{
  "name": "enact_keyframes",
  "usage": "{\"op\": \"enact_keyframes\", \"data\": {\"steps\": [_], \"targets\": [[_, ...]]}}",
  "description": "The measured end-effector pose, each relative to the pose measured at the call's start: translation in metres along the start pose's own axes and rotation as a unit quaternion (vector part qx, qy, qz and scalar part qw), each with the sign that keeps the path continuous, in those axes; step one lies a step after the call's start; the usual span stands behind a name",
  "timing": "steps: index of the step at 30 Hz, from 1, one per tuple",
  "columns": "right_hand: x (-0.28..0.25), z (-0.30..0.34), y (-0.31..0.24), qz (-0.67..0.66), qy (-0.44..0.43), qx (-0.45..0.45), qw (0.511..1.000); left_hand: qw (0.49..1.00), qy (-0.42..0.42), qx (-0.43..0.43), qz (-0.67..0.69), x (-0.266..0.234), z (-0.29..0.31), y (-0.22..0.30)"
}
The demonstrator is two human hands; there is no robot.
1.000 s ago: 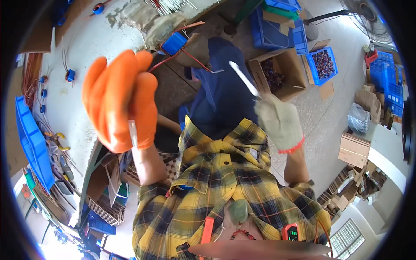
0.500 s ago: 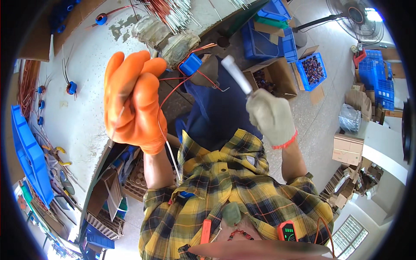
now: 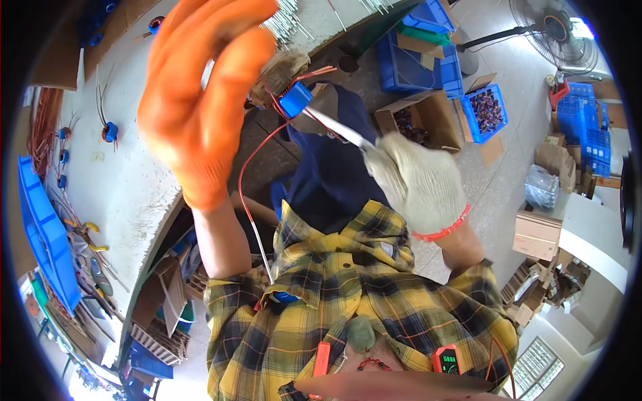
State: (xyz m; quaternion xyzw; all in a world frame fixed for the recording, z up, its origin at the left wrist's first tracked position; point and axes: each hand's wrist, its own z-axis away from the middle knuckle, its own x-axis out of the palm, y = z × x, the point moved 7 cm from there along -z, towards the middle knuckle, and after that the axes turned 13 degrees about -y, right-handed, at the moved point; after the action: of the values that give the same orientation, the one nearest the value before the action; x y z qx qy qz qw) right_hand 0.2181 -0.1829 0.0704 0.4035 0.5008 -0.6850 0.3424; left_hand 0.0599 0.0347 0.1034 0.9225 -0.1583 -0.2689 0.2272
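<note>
My left hand (image 3: 200,93), in an orange rubber glove, is raised over the bench at the upper left. Its fingers are bent but apart, blurred by motion, and no object shows between them. To its right, a blue ring-shaped coil (image 3: 295,100) with copper windings rests by a worn, wrapped support (image 3: 284,69) at the bench edge. A long red wire (image 3: 249,167) runs down from the coil toward my shirt and ends in a white length. My right hand (image 3: 418,180), in a pale knit glove, is closed around a white stick-like tool (image 3: 334,125), whose far end reaches the coil.
On the bench (image 3: 134,194) at left lie more blue coils (image 3: 110,132), copper wires (image 3: 44,134) and a blue tray (image 3: 47,234). Beyond my right hand are an open cardboard box (image 3: 428,120), a blue crate of small parts (image 3: 486,112) and a standing fan (image 3: 554,28).
My left hand has risen away from me, its fingers opening. My right hand has swung the white tool down and left, bringing its end to the coil. The coil stays in place.
</note>
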Motion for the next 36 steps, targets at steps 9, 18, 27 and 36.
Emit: {"op": "enact_keyframes", "data": {"steps": [9,18,27,36], "targets": [[0.093,0.039,0.014,-0.388,-0.180,0.044,0.903,0.962,0.061,-0.211,0.161,0.015,0.015,-0.024],[0.079,0.125,0.110,-0.354,-0.071,0.224,0.905,0.942,0.114,-0.194,0.249,0.017,0.026,-0.023],[0.001,-0.013,-0.016,0.015,0.093,-0.061,0.994,0.975,-0.012,-0.190,0.112,0.011,-0.005,-0.024],[0.036,-0.022,-0.016,-0.354,-0.038,-0.005,0.934,0.951,0.065,-0.256,0.163,0.021,0.011,-0.022]]}}
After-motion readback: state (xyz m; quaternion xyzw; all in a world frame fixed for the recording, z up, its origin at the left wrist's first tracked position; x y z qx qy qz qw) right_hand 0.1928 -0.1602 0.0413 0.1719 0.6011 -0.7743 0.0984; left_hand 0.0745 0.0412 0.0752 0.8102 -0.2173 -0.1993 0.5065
